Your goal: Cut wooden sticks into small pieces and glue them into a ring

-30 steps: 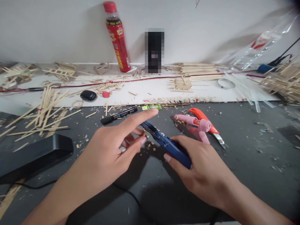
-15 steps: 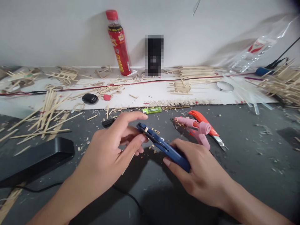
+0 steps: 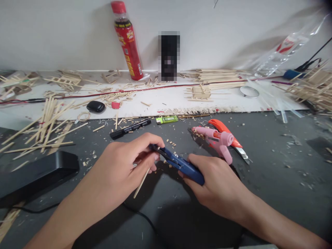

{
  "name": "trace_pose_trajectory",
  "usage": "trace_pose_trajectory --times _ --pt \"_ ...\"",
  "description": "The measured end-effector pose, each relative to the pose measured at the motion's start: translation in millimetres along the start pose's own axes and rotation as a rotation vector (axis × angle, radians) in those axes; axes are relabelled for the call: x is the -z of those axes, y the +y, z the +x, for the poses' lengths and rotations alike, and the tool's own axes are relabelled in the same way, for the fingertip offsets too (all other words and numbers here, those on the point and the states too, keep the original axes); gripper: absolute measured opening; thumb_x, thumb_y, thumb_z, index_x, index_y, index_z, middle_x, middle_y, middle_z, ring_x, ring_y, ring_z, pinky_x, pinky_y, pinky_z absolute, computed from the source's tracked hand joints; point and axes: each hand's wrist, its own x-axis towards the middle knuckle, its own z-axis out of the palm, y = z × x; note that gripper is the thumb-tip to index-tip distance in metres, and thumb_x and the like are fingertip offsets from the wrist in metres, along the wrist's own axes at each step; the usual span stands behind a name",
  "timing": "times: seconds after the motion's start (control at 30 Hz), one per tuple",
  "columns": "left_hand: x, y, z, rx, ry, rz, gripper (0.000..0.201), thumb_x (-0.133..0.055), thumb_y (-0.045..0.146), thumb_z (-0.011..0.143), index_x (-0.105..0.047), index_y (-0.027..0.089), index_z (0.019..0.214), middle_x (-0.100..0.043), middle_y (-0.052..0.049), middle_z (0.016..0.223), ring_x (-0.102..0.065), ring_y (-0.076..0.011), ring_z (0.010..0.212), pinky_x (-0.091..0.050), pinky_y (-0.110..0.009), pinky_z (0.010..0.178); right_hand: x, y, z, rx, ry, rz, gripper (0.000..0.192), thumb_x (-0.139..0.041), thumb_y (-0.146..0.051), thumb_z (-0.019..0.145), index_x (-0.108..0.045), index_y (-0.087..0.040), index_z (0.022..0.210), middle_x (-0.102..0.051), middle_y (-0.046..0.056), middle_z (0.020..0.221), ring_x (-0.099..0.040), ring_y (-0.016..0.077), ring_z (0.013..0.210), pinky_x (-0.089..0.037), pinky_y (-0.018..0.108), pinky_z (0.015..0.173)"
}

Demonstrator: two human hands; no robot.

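"What's on my feed, largest first?"
"My left hand (image 3: 127,162), closed in a pinch; my right hand (image 3: 219,188), clasped round the blue tool (image 3: 185,167), whose head reaches the left index finger. It looks rigid and moderately heavy, best held by its handles."
"And in the pinch?"
"The wooden stick (image 3: 141,184), emerging under the left thumb, lower end jutting toward me. Probably light, brittle: I'd hold it gently. Whether its upper end meets the tool, I can't tell."
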Motion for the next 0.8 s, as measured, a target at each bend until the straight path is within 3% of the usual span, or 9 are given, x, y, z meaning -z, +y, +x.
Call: trace_pose_trajectory --times 0.2,0.3,0.4,0.8 --pt "0.4 -4 3 0.002 -0.081 0.052 0.011 -0.061 0.038 0.103 -0.068 0.036 0.112 -0.075 0.007 0.073 -0.071 -0.0125 0.061 -0.051 -0.019 0.057 -6 4 3 -0.005 0.021 -0.041 0.026 -0.058 -0.037 0.093 -0.054 -0.024 0.071 -0.073 0.004 0.072 -0.062 0.0220 0.063 -0.023 0.034 0.060" --pt "0.5 -7 6 0.022 -0.118 0.097 0.010 -0.058 0.036 0.104 -0.067 0.035 0.110 -0.075 0.007 0.073 -0.071 -0.0131 0.062 -0.048 -0.020 0.056 -8 2 3 -0.006 0.033 -0.046 0.036 -0.055 -0.047 0.097 -0.052 -0.024 0.070 -0.072 0.004 0.071 -0.060 0.0218 0.061 -0.021 0.034 0.059" --pt "0.9 -8 10 0.026 -0.146 0.141 0.011 -0.057 0.036 0.104 -0.066 0.035 0.111 -0.071 0.007 0.070 -0.067 -0.0139 0.058 -0.045 -0.022 0.053 -5 -2 0 -0.027 0.027 -0.056 0.033 -0.057 -0.048 0.097 -0.054 -0.025 0.073 -0.072 0.003 0.073 -0.060 0.0225 0.063 -0.022 0.034 0.060" --pt "5.0 -8 7 -0.048 -0.098 0.117 0.037 -0.060 0.033 0.103 -0.068 0.045 0.137 -0.075 0.007 0.075 -0.067 -0.0118 0.056 -0.050 -0.018 0.055 15 -7 -9 -0.057 -0.091 -0.006 0.035 -0.050 -0.055 0.099 -0.060 -0.025 0.083 -0.074 0.006 0.085 -0.066 0.0273 0.078 -0.031 0.039 0.071"
